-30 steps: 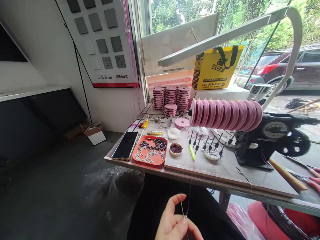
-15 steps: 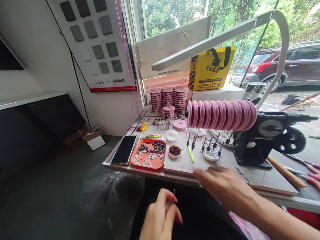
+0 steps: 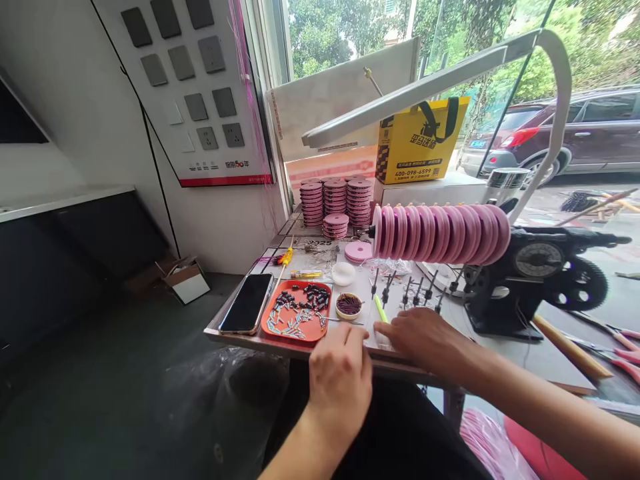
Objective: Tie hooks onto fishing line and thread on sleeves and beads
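My left hand [image 3: 340, 380] is curled at the table's front edge, back toward me, pinching a thin needle [image 3: 345, 322] that points left toward the orange tray [image 3: 313, 332] of small dark and silver tubes. Just right of it, my right hand [image 3: 425, 337] rests on the white board [image 3: 500, 350] with bent fingers pressed down; what they hold is hidden. A green pen [image 3: 381, 308] and a small bowl [image 3: 349, 305] of dark pieces lie just beyond the fingers. Black pegs [image 3: 407, 290] stand behind.
A row of pink spools [image 3: 440, 233] sits on a black winder [image 3: 530, 273] at right. Pink spool stacks [image 3: 334, 200], a yellow bag [image 3: 420, 143] and a white lamp arm [image 3: 425, 83] are farther back. A phone [image 3: 247, 311] lies left of the tray. Pink-handled tools [image 3: 620, 347] lie far right.
My left hand rose from my lap to the table edge with the needle. My right hand came into view and settled on the board beside it.
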A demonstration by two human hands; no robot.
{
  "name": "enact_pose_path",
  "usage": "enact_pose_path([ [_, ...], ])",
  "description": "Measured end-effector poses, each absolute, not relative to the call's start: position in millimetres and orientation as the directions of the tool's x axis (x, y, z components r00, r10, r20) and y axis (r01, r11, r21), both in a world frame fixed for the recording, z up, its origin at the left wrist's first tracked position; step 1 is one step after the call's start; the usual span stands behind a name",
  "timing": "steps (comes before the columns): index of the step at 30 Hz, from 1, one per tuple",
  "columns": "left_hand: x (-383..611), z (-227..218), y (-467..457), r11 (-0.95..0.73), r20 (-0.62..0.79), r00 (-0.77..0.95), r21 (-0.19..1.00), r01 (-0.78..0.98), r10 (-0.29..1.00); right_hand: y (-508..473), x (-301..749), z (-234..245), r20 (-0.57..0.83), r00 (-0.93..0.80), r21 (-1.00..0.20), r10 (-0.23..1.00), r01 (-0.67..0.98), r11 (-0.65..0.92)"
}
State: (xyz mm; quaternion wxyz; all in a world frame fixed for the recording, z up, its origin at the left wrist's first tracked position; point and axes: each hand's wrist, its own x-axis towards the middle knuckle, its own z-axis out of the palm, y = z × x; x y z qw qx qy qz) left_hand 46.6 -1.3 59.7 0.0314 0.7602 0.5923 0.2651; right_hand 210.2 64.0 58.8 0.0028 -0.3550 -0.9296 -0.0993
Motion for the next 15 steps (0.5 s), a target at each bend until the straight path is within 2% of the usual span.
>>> enact_pose_path([
  [3, 55, 44, -20, -0.133, 0.163, 0.046, 0.580, 0.804, 0.986, 60, 211, 58, 0.112, -0.742, 0.164, 0.662, 0.670, 0.724],
  [5, 56, 28, -27, 0.012, 0.018, -0.038, 0.739, 0.673, 0.999, 55, 210, 58, 0.149, -0.731, 0.154, 0.666, 0.682, 0.715],
  [7, 53, 11, -33, 0.073, -0.064, -0.037, 0.828, 0.557, 0.997, 47, 209, 56, 0.194, -0.728, 0.141, 0.658, 0.684, 0.716],
  [11, 38, -16, -45, 0.223, -0.243, 0.038, 0.934, 0.280, 0.969, 25, 205, 48, 0.290, -0.742, 0.110, 0.604, 0.653, 0.750],
  [15, 28, -24, -53, 0.299, -0.307, 0.074, 0.949, 0.097, 0.949, 13, 203, 35, 0.367, -0.744, 0.060, 0.558, 0.618, 0.784],
])
